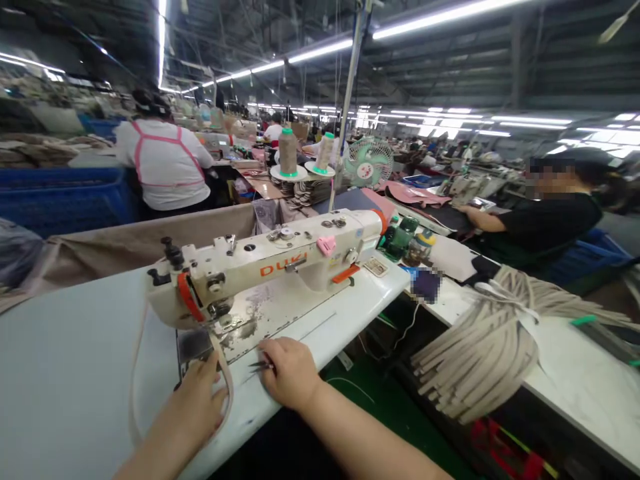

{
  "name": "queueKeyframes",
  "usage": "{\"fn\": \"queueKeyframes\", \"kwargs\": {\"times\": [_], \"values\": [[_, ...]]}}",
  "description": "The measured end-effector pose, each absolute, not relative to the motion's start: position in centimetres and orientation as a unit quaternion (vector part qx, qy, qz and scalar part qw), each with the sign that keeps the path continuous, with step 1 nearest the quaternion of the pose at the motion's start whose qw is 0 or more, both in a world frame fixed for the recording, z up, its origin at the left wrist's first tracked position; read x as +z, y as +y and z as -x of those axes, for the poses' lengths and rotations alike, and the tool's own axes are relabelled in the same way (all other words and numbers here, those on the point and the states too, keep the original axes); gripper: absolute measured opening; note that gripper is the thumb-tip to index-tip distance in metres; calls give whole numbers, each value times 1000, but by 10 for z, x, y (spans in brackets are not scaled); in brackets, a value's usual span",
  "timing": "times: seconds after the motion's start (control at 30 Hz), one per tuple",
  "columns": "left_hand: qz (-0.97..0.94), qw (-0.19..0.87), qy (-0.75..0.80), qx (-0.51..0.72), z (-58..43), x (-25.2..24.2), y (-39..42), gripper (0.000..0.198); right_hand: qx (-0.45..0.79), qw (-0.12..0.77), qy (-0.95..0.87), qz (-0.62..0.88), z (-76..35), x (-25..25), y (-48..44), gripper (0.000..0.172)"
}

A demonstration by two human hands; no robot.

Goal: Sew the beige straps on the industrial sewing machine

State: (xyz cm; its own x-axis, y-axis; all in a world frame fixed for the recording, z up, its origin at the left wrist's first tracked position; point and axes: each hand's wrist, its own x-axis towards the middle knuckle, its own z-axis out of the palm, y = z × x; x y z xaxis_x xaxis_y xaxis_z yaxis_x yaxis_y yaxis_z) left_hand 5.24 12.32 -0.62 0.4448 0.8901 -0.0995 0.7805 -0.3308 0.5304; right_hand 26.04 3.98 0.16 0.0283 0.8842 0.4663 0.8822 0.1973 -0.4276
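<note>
My left hand (197,397) is closed on a narrow beige strap (229,393) just in front of the needle area of a white sewing machine (310,257). The strap runs under the presser foot and curls round beside my fingers; another length hangs to the left of the machine head. In my right hand (291,373), resting at the table's front edge, are small thread snips (259,365) with dark pointed blades showing to the left. Their handle is hidden by my fingers.
A big bundle of beige strips (490,347) lies on the white side table at right. Two thread cones (288,153) and a green fan (369,162) stand behind the machine. One co-worker (555,207) sits at right, another (163,157) at far left near a blue crate (65,197).
</note>
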Motion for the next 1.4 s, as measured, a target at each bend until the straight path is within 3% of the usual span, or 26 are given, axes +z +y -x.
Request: {"fn": "queueKeyframes", "kwargs": {"times": [0.17,0.3,0.47,0.6,0.77,0.83,1.0,1.17,1.4], "values": [[-863,133,461,156,-45,-9,124,57,53,515,-577,631,-288,-4,13,22],[-883,88,427,177,-39,-8,128,48,61,554,-417,718,-339,-25,-20,40],[-894,125,379,203,-40,-16,133,41,18,512,-253,820,-425,-51,-73,54],[-896,121,385,183,-42,-24,135,37,4,429,-132,894,-475,-61,-120,46],[-900,122,390,150,-38,-32,140,36,36,336,-30,941,-497,-68,-144,58],[-901,129,387,149,-36,-33,141,36,56,319,-23,946,-501,-69,-141,55],[-901,136,392,129,-34,-34,143,38,96,290,-15,952,-514,-71,-127,41],[-900,122,398,132,-36,-30,137,38,125,265,39,955,-528,-72,-122,39],[-901,121,391,142,-41,-16,124,34,70,335,45,939,-543,-69,-119,38]]}}
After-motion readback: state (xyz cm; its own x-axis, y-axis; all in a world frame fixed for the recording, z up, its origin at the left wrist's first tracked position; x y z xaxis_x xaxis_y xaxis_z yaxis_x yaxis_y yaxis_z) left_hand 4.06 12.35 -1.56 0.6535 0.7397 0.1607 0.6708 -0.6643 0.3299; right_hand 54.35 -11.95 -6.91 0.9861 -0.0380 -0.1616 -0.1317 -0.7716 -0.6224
